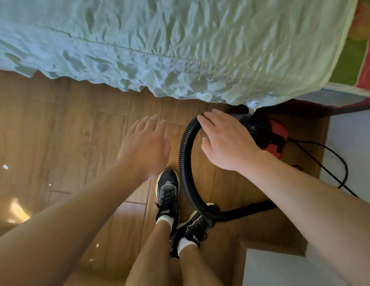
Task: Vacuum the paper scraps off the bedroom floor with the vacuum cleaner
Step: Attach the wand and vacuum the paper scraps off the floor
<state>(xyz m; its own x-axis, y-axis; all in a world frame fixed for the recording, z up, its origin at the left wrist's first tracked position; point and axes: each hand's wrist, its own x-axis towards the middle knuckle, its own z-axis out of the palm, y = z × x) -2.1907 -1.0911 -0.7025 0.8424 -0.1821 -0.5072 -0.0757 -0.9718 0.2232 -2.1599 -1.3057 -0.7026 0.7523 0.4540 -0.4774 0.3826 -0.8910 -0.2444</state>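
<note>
The red and black vacuum cleaner sits on the wooden floor at the corner of the bed, its ribbed black hose curving down past the two black shoes. The right hand hovers over the hose and machine, fingers spread, gripping nothing. The left hand is open and empty above the floor; small pale scraps lie far left

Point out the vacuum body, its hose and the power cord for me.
vacuum cleaner (278, 133), head view, on its red casing.
hose (185, 162), head view, on the ribbed black loop beside the shoe.
power cord (332, 153), head view, on the black cable right of the body.
</note>
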